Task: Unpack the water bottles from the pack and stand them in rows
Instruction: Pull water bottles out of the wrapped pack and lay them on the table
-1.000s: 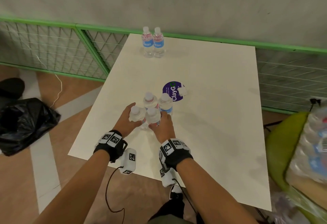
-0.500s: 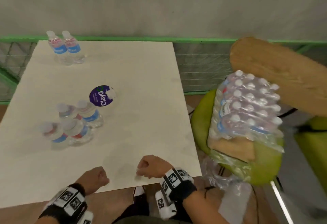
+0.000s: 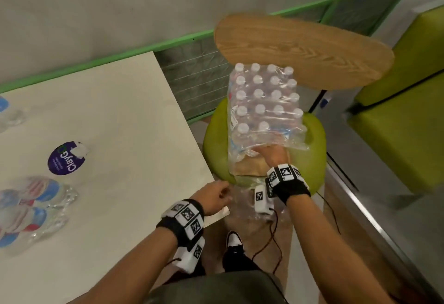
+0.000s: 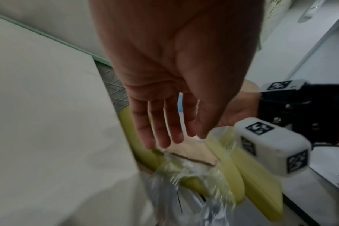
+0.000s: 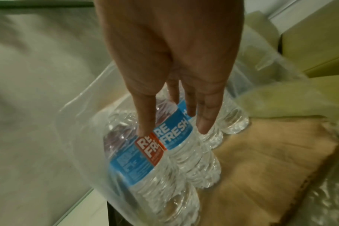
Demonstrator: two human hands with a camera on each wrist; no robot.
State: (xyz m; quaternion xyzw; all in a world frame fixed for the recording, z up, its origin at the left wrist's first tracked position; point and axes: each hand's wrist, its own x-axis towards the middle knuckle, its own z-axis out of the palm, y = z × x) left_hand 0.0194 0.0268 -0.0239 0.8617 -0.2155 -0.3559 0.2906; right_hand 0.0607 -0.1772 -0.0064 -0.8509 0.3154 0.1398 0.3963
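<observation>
A person stands at the corner of a white table [image 3: 115, 111], looking down at both bare forearms, each with a black wrist strap carrying square printed markers.

To the right of the table, a shrink-wrapped pack [image 3: 262, 111] of water bottles sits on the seat of a lime-green chair [image 3: 312, 154] with a wooden backrest [image 3: 302, 49]. White caps show through the clear film in rows. The near end of the pack is torn open, and loose plastic film [image 4: 186, 180] hangs down over the front of the seat. A brown cardboard tray [image 5: 261, 160] lies under the bottles.

The right hand [image 3: 274, 156] reaches into the open end of the pack. Its fingers [image 5: 145, 116] are straight and slightly spread, the tips touching the blue and red label of the nearest bottle in the pack [image 5: 155, 160]. They are not curled around it.

The left hand [image 3: 212, 196] hovers over the table's near right corner, just beside the hanging film. The left wrist view shows its fingers [image 4: 161, 128] straight, close together and holding nothing.

On the left side of the table, 4 bottles [image 3: 33, 210] stand clustered together, blurred. Beyond them lies a round purple sticker [image 3: 66, 158] with white lettering. Part of another bottle [image 3: 7, 116] shows at the far left edge.
</observation>
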